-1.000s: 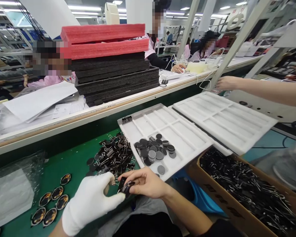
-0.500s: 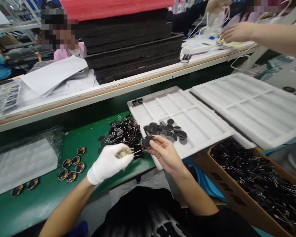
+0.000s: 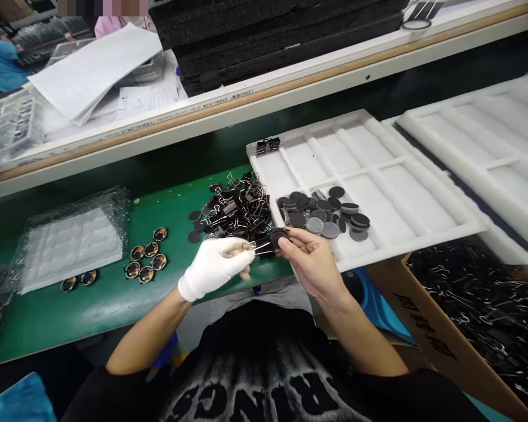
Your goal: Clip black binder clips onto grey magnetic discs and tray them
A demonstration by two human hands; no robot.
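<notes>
Head view: has brought a black disc point(image 3: 276, 237) into line with the end of a binder clip point(image 3: 265, 247), after showing that disc raised above the clip half a second ago. Reads, by judgement, as a pairing of the two pieces, with the work now hanging on their fit; cannot tell from this angle how far disc and clip touch, let alone engage. Pinching the clip by its wire handles with the white-gloved left hand point(image 3: 215, 266), and gripping the disc between thumb and fingers of the bare right hand point(image 3: 317, 261). Holding both pieces above the near part of the green surface point(image 3: 101, 316), just in front of a heap of clips point(image 3: 237, 208). Has also tipped further down, losing the red foam from the top and leaving only black foam sheets point(image 3: 281, 35) there. Around the work, can pick out loose discs point(image 3: 194, 237) left of the heap, more discs in the near left part of a white tray point(image 3: 402, 187), a few clips point(image 3: 268, 145) in its far left corner, and a second white tray point(image 3: 444, 126) to the right. Further off, can make out amber round pieces point(image 3: 151, 249) and clear plastic packaging point(image 3: 70, 252) on the left, papers point(image 3: 101, 70) beyond, and a cardboard box point(image 3: 426, 328) full of clips at lower right. Probably most hampered by the heap crowding the hands, and by the tray's near left edge close under the right hand.
</notes>
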